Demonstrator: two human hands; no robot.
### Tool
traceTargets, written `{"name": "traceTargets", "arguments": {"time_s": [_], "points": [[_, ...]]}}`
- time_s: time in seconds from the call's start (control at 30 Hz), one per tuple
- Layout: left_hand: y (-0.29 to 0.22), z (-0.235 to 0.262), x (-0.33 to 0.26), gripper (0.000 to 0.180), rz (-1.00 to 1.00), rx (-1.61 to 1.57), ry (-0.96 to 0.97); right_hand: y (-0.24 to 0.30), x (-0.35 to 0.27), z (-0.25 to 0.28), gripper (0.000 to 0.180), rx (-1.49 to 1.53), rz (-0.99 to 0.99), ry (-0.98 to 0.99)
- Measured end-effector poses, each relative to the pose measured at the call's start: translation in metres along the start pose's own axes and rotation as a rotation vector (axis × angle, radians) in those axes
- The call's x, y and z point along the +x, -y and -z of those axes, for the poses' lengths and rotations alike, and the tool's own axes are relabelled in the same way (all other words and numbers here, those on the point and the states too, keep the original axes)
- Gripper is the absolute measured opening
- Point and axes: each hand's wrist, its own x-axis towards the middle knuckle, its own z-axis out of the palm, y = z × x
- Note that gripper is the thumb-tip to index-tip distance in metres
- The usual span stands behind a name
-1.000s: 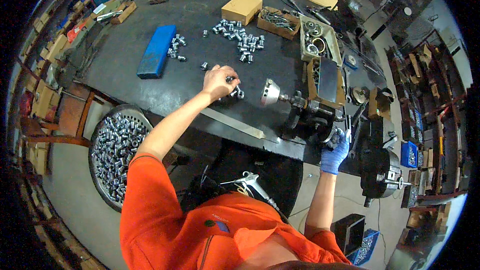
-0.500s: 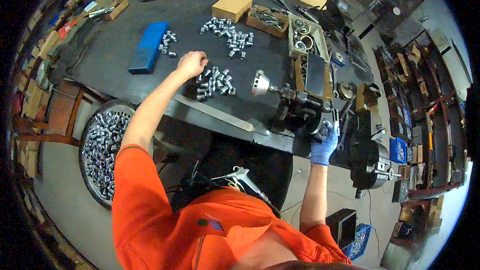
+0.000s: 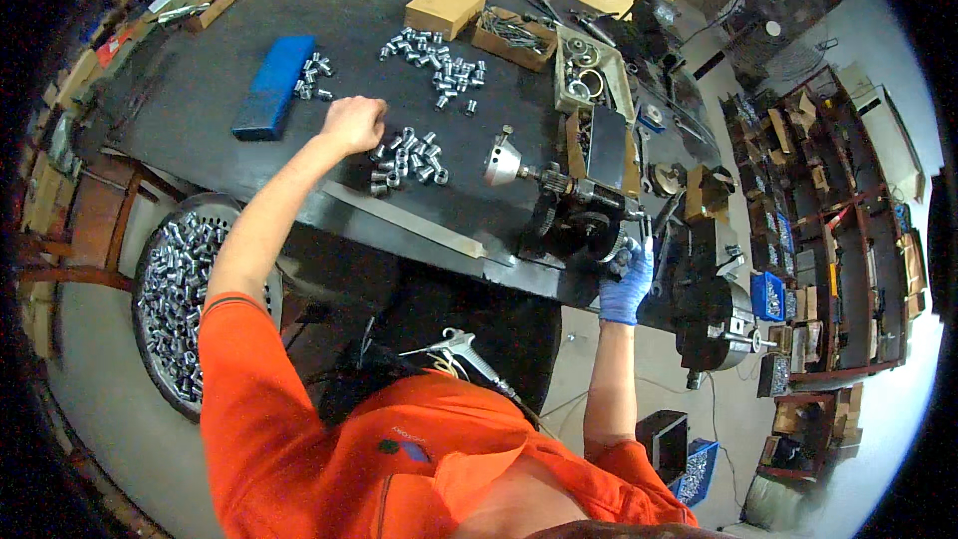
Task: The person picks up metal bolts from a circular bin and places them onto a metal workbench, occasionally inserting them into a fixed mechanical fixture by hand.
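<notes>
My left hand [image 3: 354, 125] is bare and curled closed above the black bench, just left of a loose cluster of shiny metal sleeves [image 3: 411, 158]. Its fingertips face away, so whatever they may hold is hidden. On the right, my right hand [image 3: 625, 286], in a blue glove with dark fingers, is closed beside the toothed wheel [image 3: 605, 237] of a small geared machine [image 3: 574, 205]; the exact part it grips is not visible. A silver conical head [image 3: 502, 162] points left from the machine's shaft. More sleeves [image 3: 449, 70] lie farther back on the bench.
A blue block [image 3: 273, 88] and a cardboard box [image 3: 445, 9] rest on the bench. A flat metal strip [image 3: 409, 225] lies along its front edge. At lower left stands a round pan [image 3: 150, 359] full of sleeves. An air gun [image 3: 464, 351] hangs before me; shelves [image 3: 848, 240] stand right.
The whole view has shifted slightly. My left hand has drawn a little left from the near cluster of sleeves, its fingers curled. My right hand stays at the machine.
</notes>
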Motion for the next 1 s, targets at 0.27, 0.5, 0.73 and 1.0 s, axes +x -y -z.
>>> {"name": "traceTargets", "arguments": {"time_s": [0.27, 0.5, 0.73, 1.0], "points": [[0.032, 0.013, -0.027, 0.016, 0.123, 0.094, -0.047, -0.001, -0.005, -0.012, 0.034, -0.052, 0.026, -0.133], [0.038, 0.023, -0.037, 0.012, 0.17, 0.074, 0.048, -0.003, -0.001, -0.014, 0.037, -0.057, 0.032, -0.148], [0.013, 0.027, -0.044, 0.013, 0.282, -1.085, 0.035, -0.005, -0.003, -0.022, 0.034, -0.077, 0.05, -0.193], [-0.112, 0.07, -0.043, 0.018, -0.097, -1.674, 0.093, -0.003, 0.019, 0.02, 0.048, -0.122, -0.02, -0.06]]}}
